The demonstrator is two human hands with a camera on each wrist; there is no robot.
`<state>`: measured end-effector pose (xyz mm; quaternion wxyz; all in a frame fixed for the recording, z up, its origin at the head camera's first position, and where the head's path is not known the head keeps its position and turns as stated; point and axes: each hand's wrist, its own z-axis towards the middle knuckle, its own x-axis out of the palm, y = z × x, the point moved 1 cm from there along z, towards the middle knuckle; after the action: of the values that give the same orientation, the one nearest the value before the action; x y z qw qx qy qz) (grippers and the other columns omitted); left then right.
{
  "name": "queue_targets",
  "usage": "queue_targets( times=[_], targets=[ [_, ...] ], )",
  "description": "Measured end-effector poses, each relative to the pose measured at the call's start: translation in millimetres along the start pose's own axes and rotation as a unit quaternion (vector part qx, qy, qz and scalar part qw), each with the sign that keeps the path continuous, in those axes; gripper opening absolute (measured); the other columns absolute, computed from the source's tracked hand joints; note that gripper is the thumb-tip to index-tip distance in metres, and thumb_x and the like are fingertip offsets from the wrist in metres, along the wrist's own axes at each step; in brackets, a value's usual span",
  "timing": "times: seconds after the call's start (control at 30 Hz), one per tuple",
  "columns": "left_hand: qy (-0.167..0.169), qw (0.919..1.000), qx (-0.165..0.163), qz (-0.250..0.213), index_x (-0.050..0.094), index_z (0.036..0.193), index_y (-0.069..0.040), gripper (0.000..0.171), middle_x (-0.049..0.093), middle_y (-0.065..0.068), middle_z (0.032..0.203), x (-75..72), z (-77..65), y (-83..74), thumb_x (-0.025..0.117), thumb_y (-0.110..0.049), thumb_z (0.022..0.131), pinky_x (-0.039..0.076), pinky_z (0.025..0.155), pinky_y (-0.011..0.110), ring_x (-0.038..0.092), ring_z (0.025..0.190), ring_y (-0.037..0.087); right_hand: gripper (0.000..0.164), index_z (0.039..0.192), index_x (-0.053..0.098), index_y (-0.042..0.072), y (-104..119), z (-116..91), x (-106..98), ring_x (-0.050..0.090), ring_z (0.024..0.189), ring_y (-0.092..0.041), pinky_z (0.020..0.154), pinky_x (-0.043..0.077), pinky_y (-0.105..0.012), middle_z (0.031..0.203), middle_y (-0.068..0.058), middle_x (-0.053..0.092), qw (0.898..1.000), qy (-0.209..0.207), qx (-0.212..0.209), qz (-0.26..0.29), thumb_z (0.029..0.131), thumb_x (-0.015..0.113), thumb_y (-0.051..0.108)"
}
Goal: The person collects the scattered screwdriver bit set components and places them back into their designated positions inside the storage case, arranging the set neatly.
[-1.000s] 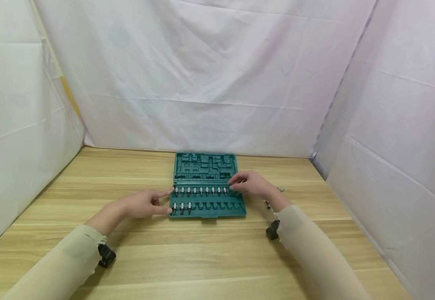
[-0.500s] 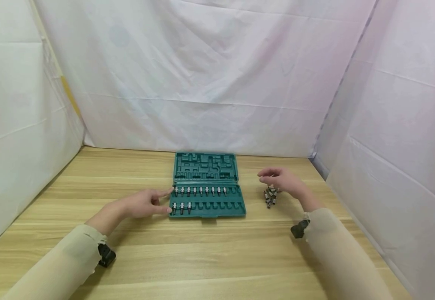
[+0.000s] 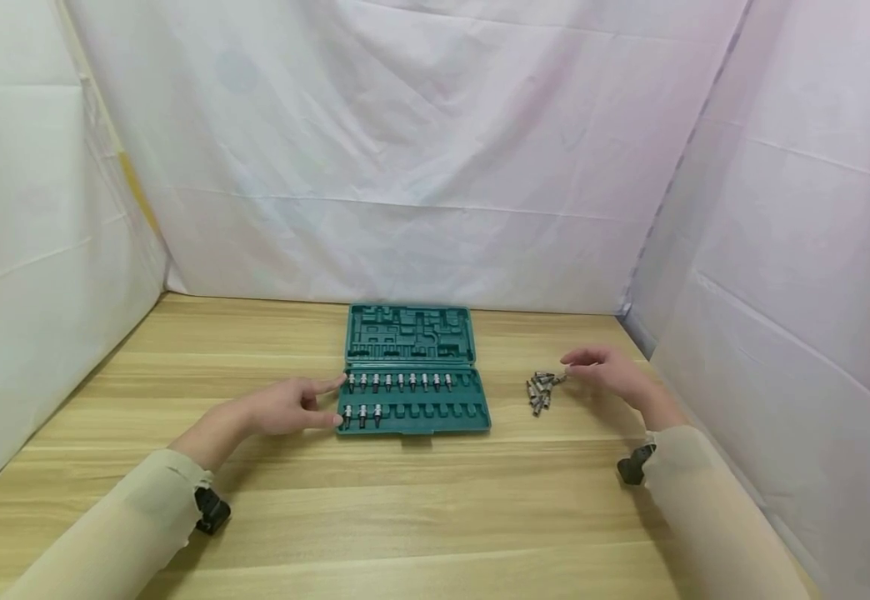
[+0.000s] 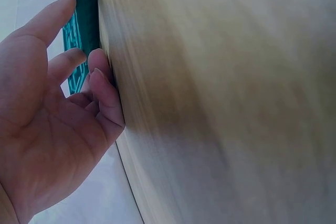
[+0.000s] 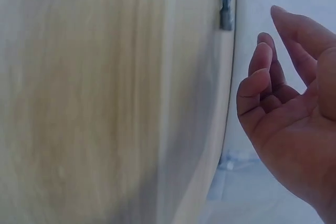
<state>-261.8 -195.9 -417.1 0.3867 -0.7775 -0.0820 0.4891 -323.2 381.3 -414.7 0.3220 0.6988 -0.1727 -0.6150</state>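
An open green case (image 3: 417, 398) holds two rows of silver bit sockets (image 3: 412, 382), the rear row longer than the front one. At its left edge lies my left hand (image 3: 285, 407), thumb and forefinger extended and touching the rim. The left wrist view shows the case's side (image 4: 86, 14) against those fingers, with the other fingers curled in. My right hand (image 3: 609, 373) hovers at the right end of a small pile of loose bit sockets (image 3: 538, 392), nothing between thumb and fingers. One socket's tip (image 5: 226, 11) shows beside that hand in the right wrist view.
The case's lid (image 3: 411, 333) lies folded back behind the tray, its moulded recesses facing up. Vacant slots (image 3: 442, 411) run along the front row's right part. White cloth (image 3: 405, 167) walls the wooden table (image 3: 405, 517) at the back and both sides.
My right hand has left the case's right end and moved right, past the pile of bit sockets to its right end. The left hand has stayed at the case's left edge.
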Motion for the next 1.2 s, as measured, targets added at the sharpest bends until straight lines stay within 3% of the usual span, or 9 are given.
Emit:
queue_targets(
  times=[0.27, 0.5, 0.83, 1.1, 1.2],
  targets=[
    [-0.002, 1.0000, -0.005, 0.000, 0.033, 0.174, -0.021, 0.085, 0.054, 0.003, 0.083, 1.1, -0.1, 1.4, 0.076, -0.044, 0.104, 0.040, 0.063, 0.030, 0.044, 0.072, 0.017, 0.043, 0.143, 0.068, 0.001, -8.9, 2.5, 0.4, 0.068, 0.106, -0.024, 0.081, 0.056, -0.037, 0.136, -0.025, 0.071, 0.998, 0.043, 0.030, 0.021, 0.105, 0.075, 0.019],
    [0.000, 1.0000, -0.005, -0.003, 0.034, 0.174, -0.022, 0.085, 0.051, 0.002, 0.081, 1.6, 0.6, 1.4, 0.076, -0.045, 0.104, 0.039, 0.062, 0.029, 0.043, 0.071, 0.017, 0.042, 0.141, 0.070, 0.004, -13.2, 10.4, 0.8, 0.068, 0.110, -0.019, 0.084, 0.053, -0.035, 0.139, -0.024, 0.072, 0.997, 0.066, 0.034, -0.005, 0.103, 0.077, 0.020],
    [0.000, 1.0000, -0.004, -0.008, 0.033, 0.174, -0.020, 0.084, 0.051, 0.002, 0.081, -0.7, -0.7, -1.0, 0.076, -0.041, 0.105, 0.040, 0.062, 0.029, 0.043, 0.071, 0.017, 0.036, 0.135, 0.074, 0.003, -13.5, 16.2, 3.2, 0.062, 0.104, -0.020, 0.084, 0.051, -0.035, 0.130, -0.018, 0.076, 0.997, 0.069, 0.038, -0.023, 0.104, 0.078, 0.021],
    [0.000, 0.9999, 0.000, -0.010, 0.034, 0.173, -0.020, 0.083, 0.050, 0.002, 0.080, 0.3, -0.8, -0.8, 0.077, -0.040, 0.105, 0.040, 0.061, 0.029, 0.043, 0.070, 0.016, 0.030, 0.125, 0.079, 0.005, -21.5, 13.7, -0.6, 0.064, 0.108, -0.021, 0.090, 0.050, -0.032, 0.123, -0.012, 0.078, 0.996, 0.056, 0.034, -0.056, 0.103, 0.079, 0.026],
    [-0.001, 0.9999, -0.003, -0.010, 0.033, 0.174, -0.021, 0.084, 0.051, 0.002, 0.081, -0.1, -0.6, -1.0, 0.076, -0.041, 0.105, 0.041, 0.062, 0.029, 0.043, 0.071, 0.017, 0.029, 0.123, 0.078, 0.004, -24.1, 11.7, -4.5, 0.063, 0.100, -0.017, 0.086, 0.052, -0.031, 0.115, -0.009, 0.077, 0.997, 0.059, 0.041, -0.035, 0.102, 0.080, 0.024]
  ],
)
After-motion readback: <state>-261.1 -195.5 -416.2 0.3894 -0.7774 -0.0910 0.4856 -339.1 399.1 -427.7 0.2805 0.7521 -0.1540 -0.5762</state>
